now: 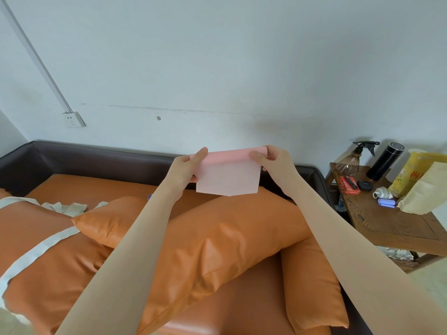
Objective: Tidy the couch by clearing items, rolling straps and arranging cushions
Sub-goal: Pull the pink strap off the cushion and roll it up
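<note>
A wide pink strap (pixel 228 176) hangs in the air above the couch, its top edge rolled into a tube. My left hand (pixel 187 168) pinches the roll's left end and my right hand (pixel 273 162) pinches its right end. Below them a long orange cushion (pixel 212 240) lies slanted across the orange couch seat (pixel 96 187). A second orange cushion (pixel 312 286) sits at the right end. A white strap (pixel 38 250) trails over the cushion (pixel 36 238) at the left, with more white fabric (pixel 65 206) bunched behind it.
The couch's dark brown back (pixel 96 158) runs along the white wall. A wooden side table (pixel 391 218) at the right bears a spray bottle (pixel 350 163), a black flask (pixel 384 163), a red box (pixel 348 186), small items and yellow bags (pixel 416 180). A wall socket (pixel 73 119) is at left.
</note>
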